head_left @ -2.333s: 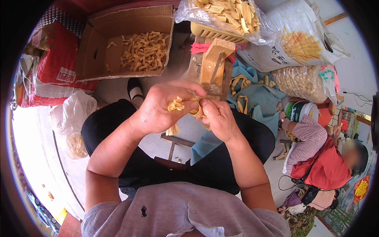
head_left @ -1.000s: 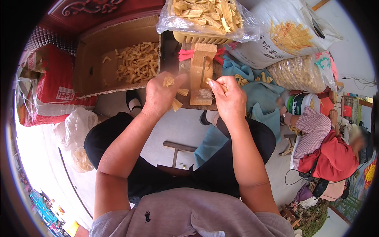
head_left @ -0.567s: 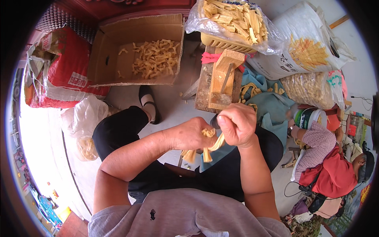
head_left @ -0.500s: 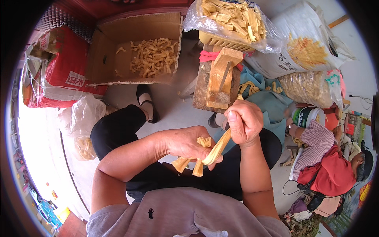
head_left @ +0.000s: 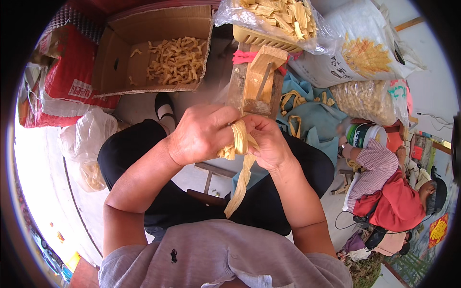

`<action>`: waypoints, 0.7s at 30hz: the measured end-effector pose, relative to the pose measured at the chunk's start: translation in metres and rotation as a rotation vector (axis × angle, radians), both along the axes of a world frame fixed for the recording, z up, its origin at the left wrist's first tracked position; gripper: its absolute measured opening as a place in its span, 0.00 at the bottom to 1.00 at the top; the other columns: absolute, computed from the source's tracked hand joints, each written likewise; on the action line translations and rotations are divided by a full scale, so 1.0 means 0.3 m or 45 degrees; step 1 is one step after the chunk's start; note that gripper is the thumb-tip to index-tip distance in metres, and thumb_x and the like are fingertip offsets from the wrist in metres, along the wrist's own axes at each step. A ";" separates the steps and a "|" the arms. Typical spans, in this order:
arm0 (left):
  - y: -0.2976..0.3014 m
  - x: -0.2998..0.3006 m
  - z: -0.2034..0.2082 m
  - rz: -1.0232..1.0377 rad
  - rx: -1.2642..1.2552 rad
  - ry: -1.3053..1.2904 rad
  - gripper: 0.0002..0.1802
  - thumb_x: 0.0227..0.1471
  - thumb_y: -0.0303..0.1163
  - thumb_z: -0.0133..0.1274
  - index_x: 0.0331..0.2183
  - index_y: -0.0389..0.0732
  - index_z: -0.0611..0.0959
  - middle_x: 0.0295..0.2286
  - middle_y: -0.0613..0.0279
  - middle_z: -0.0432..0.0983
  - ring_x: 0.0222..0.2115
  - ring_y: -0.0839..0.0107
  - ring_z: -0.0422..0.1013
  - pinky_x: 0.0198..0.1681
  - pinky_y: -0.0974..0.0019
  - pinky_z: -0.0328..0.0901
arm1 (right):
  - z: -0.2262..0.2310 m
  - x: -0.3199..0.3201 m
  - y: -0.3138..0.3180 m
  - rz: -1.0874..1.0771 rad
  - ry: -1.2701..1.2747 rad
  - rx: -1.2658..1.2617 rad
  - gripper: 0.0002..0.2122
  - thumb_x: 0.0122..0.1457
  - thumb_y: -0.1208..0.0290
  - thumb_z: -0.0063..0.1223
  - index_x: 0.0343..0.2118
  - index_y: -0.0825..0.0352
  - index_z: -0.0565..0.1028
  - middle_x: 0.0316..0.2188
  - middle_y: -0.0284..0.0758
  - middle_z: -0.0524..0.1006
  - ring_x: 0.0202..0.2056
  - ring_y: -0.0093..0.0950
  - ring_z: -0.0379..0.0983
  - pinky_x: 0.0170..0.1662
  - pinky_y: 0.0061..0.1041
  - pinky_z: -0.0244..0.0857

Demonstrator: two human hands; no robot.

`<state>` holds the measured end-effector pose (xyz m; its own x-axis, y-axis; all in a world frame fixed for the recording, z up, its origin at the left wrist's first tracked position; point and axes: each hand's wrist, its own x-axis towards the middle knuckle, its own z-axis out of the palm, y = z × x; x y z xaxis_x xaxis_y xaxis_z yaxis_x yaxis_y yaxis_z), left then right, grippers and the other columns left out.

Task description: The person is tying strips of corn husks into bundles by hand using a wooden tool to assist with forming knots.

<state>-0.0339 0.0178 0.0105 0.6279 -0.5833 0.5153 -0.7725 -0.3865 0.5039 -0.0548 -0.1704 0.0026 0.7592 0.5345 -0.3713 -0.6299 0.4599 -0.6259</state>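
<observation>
Pinched by the right hand (head_left: pixel 269 144) and looped at the fingers of the left hand (head_left: pixel 202 132), a fibrous, pale-yellow strip (head_left: pixel 241 185) is held on the near side of the angular wooden block (head_left: pixel 251 86), its twisted tail left dangling. Rumpled blue cloth (head_left: pixel 311 124) is spread to the block's right. Knobbly yellow pieces (head_left: pixel 178 63) are heaped left of the block in a cardboard box (head_left: pixel 120 72); beyond the block, flat strips (head_left: pixel 283 17) are piled in a plastic-lined, ribbed basket (head_left: pixel 259 40).

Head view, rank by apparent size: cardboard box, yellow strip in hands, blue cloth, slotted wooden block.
1. Cardboard box
2. Blue cloth
3. Slotted wooden block and yellow strip: too alike to rank
</observation>
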 end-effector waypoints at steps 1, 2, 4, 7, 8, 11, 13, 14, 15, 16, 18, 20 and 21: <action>-0.020 -0.004 0.006 0.063 -0.080 -0.029 0.15 0.31 0.30 0.62 0.29 0.42 0.81 0.27 0.63 0.72 0.23 0.64 0.72 0.21 0.64 0.66 | -0.013 -0.005 0.001 -0.035 -0.057 0.060 0.06 0.58 0.81 0.43 0.31 0.72 0.74 0.21 0.33 0.73 0.18 0.15 0.62 0.20 0.13 0.51; -0.033 -0.006 0.010 0.126 -0.159 -0.059 0.15 0.33 0.30 0.61 0.30 0.43 0.82 0.29 0.62 0.73 0.24 0.64 0.73 0.21 0.65 0.66 | -0.017 -0.005 0.001 -0.107 -0.042 0.042 0.05 0.60 0.78 0.46 0.32 0.71 0.74 0.22 0.33 0.74 0.18 0.15 0.63 0.20 0.13 0.52; -0.037 -0.011 -0.008 0.219 -0.231 0.033 0.16 0.34 0.28 0.62 0.32 0.42 0.82 0.33 0.60 0.75 0.26 0.62 0.74 0.24 0.65 0.68 | -0.011 -0.006 0.014 -0.325 -0.098 -0.151 0.05 0.60 0.76 0.49 0.32 0.71 0.74 0.23 0.33 0.75 0.18 0.15 0.64 0.20 0.12 0.53; -0.037 -0.009 0.013 0.253 -0.268 0.300 0.16 0.36 0.25 0.62 0.34 0.40 0.82 0.38 0.57 0.77 0.32 0.59 0.76 0.32 0.64 0.70 | 0.008 -0.024 0.029 -0.469 -0.403 -0.519 0.08 0.61 0.70 0.51 0.33 0.71 0.74 0.23 0.32 0.76 0.20 0.16 0.67 0.21 0.12 0.57; -0.034 -0.006 0.026 0.227 -0.230 0.426 0.16 0.37 0.24 0.62 0.34 0.39 0.82 0.39 0.54 0.76 0.34 0.58 0.76 0.35 0.64 0.71 | 0.005 -0.029 0.025 -0.473 -0.542 -0.673 0.08 0.61 0.69 0.51 0.34 0.71 0.75 0.23 0.31 0.76 0.20 0.16 0.68 0.22 0.12 0.58; -0.018 -0.014 0.012 0.135 -0.096 0.653 0.15 0.37 0.21 0.60 0.34 0.38 0.82 0.42 0.50 0.75 0.37 0.53 0.75 0.39 0.61 0.71 | -0.001 -0.031 -0.001 -0.280 -0.667 -0.929 0.09 0.62 0.68 0.50 0.34 0.70 0.75 0.21 0.30 0.76 0.21 0.17 0.69 0.23 0.15 0.61; -0.014 -0.018 0.000 0.102 0.008 0.692 0.14 0.37 0.21 0.60 0.32 0.37 0.82 0.42 0.51 0.75 0.38 0.54 0.75 0.38 0.61 0.71 | -0.012 -0.033 -0.001 -0.131 -0.884 -1.156 0.09 0.60 0.67 0.51 0.32 0.69 0.74 0.19 0.34 0.76 0.20 0.25 0.72 0.25 0.22 0.65; -0.010 -0.021 -0.004 0.094 0.097 0.706 0.12 0.37 0.21 0.60 0.30 0.36 0.81 0.42 0.51 0.75 0.37 0.53 0.75 0.37 0.61 0.71 | -0.025 -0.033 0.003 -0.109 -1.012 -1.225 0.08 0.60 0.68 0.51 0.31 0.69 0.74 0.20 0.36 0.76 0.20 0.30 0.73 0.25 0.25 0.66; -0.010 -0.027 -0.005 0.102 0.109 0.681 0.11 0.37 0.21 0.60 0.30 0.36 0.81 0.42 0.51 0.75 0.36 0.54 0.75 0.36 0.61 0.71 | -0.035 -0.032 0.005 -0.086 -1.140 -1.292 0.08 0.59 0.68 0.51 0.30 0.68 0.74 0.20 0.38 0.76 0.21 0.35 0.74 0.26 0.27 0.66; -0.012 -0.033 -0.005 0.111 0.120 0.656 0.11 0.37 0.21 0.60 0.29 0.35 0.81 0.42 0.51 0.75 0.36 0.54 0.75 0.36 0.61 0.71 | -0.032 -0.031 0.008 -0.074 -1.166 -1.289 0.08 0.59 0.68 0.51 0.30 0.68 0.74 0.20 0.38 0.76 0.22 0.37 0.74 0.25 0.28 0.66; -0.011 -0.034 -0.004 0.104 0.117 0.614 0.09 0.36 0.21 0.59 0.28 0.34 0.80 0.41 0.52 0.76 0.35 0.55 0.75 0.36 0.61 0.71 | -0.023 -0.027 0.012 -0.049 -1.219 -1.284 0.08 0.59 0.67 0.51 0.29 0.67 0.73 0.21 0.39 0.76 0.23 0.40 0.74 0.25 0.29 0.66; -0.005 -0.027 0.002 0.076 0.090 0.580 0.08 0.36 0.20 0.59 0.26 0.33 0.80 0.40 0.53 0.76 0.35 0.56 0.75 0.37 0.62 0.70 | -0.022 -0.027 0.009 0.065 -1.150 -1.350 0.09 0.60 0.67 0.49 0.30 0.68 0.73 0.21 0.38 0.75 0.22 0.36 0.74 0.26 0.29 0.66; 0.000 -0.024 0.003 0.032 -0.023 0.626 0.07 0.37 0.20 0.58 0.25 0.32 0.80 0.40 0.53 0.76 0.35 0.58 0.75 0.37 0.63 0.70 | -0.021 -0.026 0.010 0.120 -1.118 -1.378 0.10 0.61 0.66 0.47 0.30 0.68 0.73 0.21 0.38 0.75 0.22 0.35 0.73 0.26 0.28 0.65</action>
